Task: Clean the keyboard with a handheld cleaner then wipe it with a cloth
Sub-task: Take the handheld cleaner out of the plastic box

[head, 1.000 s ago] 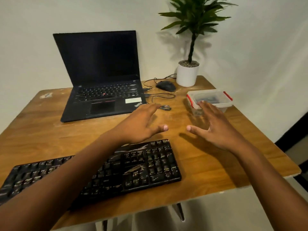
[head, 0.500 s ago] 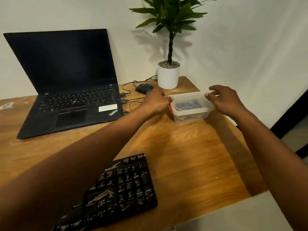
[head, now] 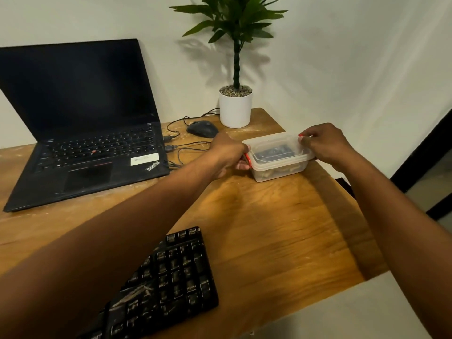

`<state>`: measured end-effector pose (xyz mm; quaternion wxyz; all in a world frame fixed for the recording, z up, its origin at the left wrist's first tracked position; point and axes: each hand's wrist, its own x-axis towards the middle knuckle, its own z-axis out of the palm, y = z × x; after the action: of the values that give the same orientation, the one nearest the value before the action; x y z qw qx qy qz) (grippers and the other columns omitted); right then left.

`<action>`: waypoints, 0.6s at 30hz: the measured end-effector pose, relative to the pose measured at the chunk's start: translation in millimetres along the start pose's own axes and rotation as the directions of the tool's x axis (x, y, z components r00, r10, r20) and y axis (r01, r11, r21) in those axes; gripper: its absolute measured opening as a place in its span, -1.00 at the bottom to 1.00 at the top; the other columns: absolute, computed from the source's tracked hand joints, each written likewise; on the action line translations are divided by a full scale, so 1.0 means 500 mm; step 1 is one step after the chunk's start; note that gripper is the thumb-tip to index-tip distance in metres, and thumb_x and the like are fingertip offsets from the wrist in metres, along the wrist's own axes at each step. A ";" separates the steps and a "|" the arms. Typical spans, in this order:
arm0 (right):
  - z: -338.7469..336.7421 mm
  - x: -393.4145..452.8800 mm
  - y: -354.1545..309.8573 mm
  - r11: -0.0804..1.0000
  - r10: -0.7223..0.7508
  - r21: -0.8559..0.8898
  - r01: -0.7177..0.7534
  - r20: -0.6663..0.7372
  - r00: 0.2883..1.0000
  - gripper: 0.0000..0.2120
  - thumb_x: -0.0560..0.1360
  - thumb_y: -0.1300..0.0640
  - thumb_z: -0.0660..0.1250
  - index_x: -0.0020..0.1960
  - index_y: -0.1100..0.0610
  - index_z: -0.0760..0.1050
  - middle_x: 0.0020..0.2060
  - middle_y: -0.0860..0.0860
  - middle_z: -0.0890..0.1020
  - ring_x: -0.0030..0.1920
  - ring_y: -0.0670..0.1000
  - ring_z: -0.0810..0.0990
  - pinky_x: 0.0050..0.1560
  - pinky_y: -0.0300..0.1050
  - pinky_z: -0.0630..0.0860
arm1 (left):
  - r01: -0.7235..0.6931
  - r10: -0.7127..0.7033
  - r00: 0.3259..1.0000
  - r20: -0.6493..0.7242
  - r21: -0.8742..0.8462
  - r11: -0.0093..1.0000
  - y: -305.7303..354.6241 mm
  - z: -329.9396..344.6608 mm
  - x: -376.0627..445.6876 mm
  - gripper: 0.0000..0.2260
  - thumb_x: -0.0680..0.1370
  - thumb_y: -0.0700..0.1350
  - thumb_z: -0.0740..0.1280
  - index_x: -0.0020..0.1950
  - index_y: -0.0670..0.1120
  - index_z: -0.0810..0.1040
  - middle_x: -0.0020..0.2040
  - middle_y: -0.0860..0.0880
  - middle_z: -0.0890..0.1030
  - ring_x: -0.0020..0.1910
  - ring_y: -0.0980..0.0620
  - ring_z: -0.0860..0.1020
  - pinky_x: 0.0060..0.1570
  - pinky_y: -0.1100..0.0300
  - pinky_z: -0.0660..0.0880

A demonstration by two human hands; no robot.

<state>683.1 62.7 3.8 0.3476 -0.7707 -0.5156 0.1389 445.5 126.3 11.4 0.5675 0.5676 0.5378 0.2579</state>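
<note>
1. The left hand (head: 230, 155) grips the red clip end of a lidded clear plastic box (head: 278, 157); the right hand (head: 325, 145) curls its fingers over the opposite end.
2. The lid looks still on; dark contents show through, too unclear to name.
3. The keyboard (head: 171, 280) lies untouched at the near edge of the desk (head: 281, 228), partly under the left forearm.
4. Judgement: the task has barely begun; opening the box, cleaning and wiping all remain.
</note>
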 end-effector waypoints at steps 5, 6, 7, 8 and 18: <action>-0.023 -0.031 0.024 1.000 0.021 0.013 -0.021 -0.019 1.000 -0.74 0.62 0.14 0.34 0.27 0.18 0.62 0.21 0.11 0.63 0.07 0.12 0.61 0.00 -0.01 0.65 | 0.002 -0.002 1.000 0.023 0.002 1.000 0.000 0.030 -0.030 -0.70 0.60 -0.23 0.42 0.29 -0.26 0.47 -0.03 -0.23 0.68 -0.25 -0.07 0.72 -0.14 0.05 0.70; -0.025 -0.037 0.028 0.999 0.030 0.020 -0.029 -0.020 0.999 -0.74 0.62 0.15 0.34 0.27 0.18 0.62 0.22 0.11 0.63 0.07 0.12 0.61 -0.01 -0.02 0.65 | 0.001 -0.001 1.000 0.024 0.000 1.000 -0.001 0.035 -0.035 -0.70 0.60 -0.23 0.42 0.28 -0.26 0.48 -0.02 -0.23 0.68 -0.26 -0.07 0.72 -0.15 0.05 0.70; -0.027 -0.042 0.032 0.999 0.039 0.031 -0.038 -0.022 0.999 -0.74 0.62 0.15 0.34 0.27 0.19 0.62 0.22 0.10 0.63 0.07 0.11 0.61 -0.04 -0.05 0.65 | 0.000 0.000 1.000 0.024 -0.004 1.000 -0.004 0.040 -0.038 -0.70 0.59 -0.24 0.42 0.29 -0.27 0.48 -0.01 -0.24 0.68 -0.28 -0.07 0.71 -0.15 0.05 0.70; -0.026 -0.045 0.036 0.998 0.045 0.044 -0.044 -0.024 0.999 -0.74 0.62 0.16 0.34 0.28 0.19 0.62 0.22 0.10 0.63 0.06 0.11 0.61 -0.08 -0.08 0.64 | -0.002 0.002 1.000 0.021 -0.009 1.000 -0.007 0.044 -0.041 -0.70 0.59 -0.24 0.42 0.29 -0.28 0.48 -0.02 -0.24 0.68 -0.30 -0.07 0.71 -0.18 0.06 0.70; -0.030 -0.050 0.050 0.958 0.140 0.244 -0.148 0.049 0.989 -0.77 0.61 0.06 0.39 0.12 0.20 0.68 0.03 0.10 0.69 0.00 0.16 0.68 -0.11 0.03 0.70 | 0.024 -0.025 1.000 -0.009 -0.021 0.999 -0.014 0.039 -0.053 -0.75 0.56 -0.18 0.48 0.11 -0.33 0.58 -0.13 -0.26 0.71 -0.38 -0.06 0.65 -0.36 0.13 0.63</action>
<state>698.5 28.6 -6.1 0.4219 -0.7546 -0.4422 0.2390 453.2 93.9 8.9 0.5740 0.5538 0.5446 0.2592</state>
